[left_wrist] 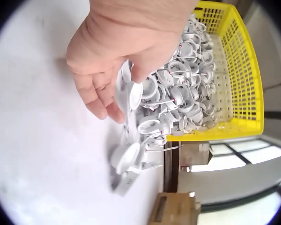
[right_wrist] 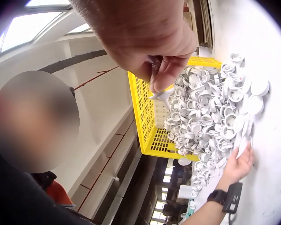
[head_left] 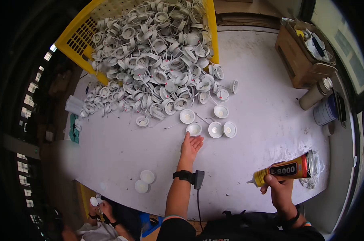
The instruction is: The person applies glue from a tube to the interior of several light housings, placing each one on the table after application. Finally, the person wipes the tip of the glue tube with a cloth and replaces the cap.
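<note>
Between the thumb and fingertips of the left hand sits the rim of a white cup, lightly pinched on the table. I judge it should be steadied flat, mouth up, before glue comes near. Just right of it lies a neighbouring cup, and beyond the fingertips the heap spills from the yellow crate. Well off to the right, the right hand is wrapped round the glue tube, nozzle toward the cups. A small, centred squeeze would likely serve best.
</note>
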`<state>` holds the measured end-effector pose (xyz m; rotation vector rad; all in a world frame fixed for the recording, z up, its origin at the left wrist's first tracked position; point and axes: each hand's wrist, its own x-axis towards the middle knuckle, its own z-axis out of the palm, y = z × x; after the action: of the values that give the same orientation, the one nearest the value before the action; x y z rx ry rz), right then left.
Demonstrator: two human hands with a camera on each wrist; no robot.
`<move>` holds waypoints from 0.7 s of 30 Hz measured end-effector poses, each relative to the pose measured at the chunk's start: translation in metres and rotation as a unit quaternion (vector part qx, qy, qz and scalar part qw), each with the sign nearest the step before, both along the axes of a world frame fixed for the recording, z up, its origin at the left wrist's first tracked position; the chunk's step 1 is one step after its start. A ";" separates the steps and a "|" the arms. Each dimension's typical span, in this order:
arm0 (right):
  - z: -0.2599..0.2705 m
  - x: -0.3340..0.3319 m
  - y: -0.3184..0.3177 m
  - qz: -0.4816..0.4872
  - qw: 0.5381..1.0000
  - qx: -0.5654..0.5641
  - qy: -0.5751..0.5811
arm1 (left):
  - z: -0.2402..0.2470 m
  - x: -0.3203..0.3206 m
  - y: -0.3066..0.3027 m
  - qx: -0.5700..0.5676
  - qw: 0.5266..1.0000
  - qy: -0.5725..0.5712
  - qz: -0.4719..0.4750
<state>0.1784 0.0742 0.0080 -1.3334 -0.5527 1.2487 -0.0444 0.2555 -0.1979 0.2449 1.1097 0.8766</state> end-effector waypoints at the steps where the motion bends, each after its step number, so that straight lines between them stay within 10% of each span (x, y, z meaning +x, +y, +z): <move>1: -0.002 0.002 0.002 0.001 1.000 -0.001 -0.002 | -0.004 0.014 0.010 -0.025 0.997 -0.021 0.070; 7: -0.010 0.010 0.000 -0.058 0.998 -0.005 0.009 | -0.030 0.039 0.027 -0.081 0.977 0.044 0.194; 21: 0.013 -0.004 -0.039 -0.026 0.996 0.084 -0.007 | 0.131 0.002 -0.158 0.124 0.981 -0.131 -0.075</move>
<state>0.1743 0.0351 0.0213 -1.2094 -0.6159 1.1253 -0.0428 0.0971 -0.0671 0.4019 0.7270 0.8827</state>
